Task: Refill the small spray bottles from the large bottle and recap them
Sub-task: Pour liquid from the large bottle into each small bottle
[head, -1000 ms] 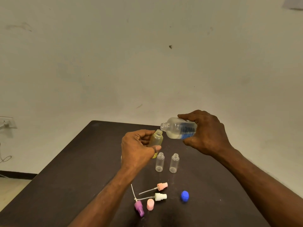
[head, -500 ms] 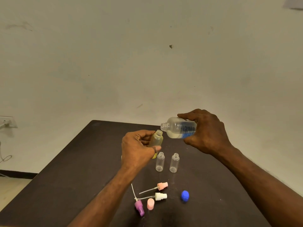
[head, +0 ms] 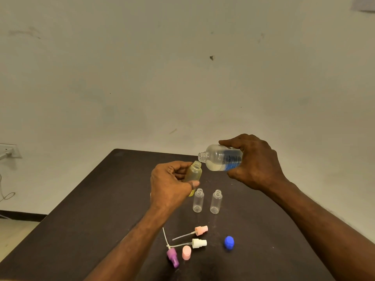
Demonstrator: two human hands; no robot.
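Above the bench's far middle, the right hand (head: 255, 163) grips the big bottle (head: 222, 158), barely moved over the last second, tipped with its mouth just above the yellow bottle (head: 194, 172) gripped by the left hand (head: 170, 185). No stream is visible, so pouring seems about to begin.

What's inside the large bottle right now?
The large bottle, tilted in the right hand, holds a little clear liquid pooled along its lower side. The label and fingers cover the rear part, so the level there can't be seen.
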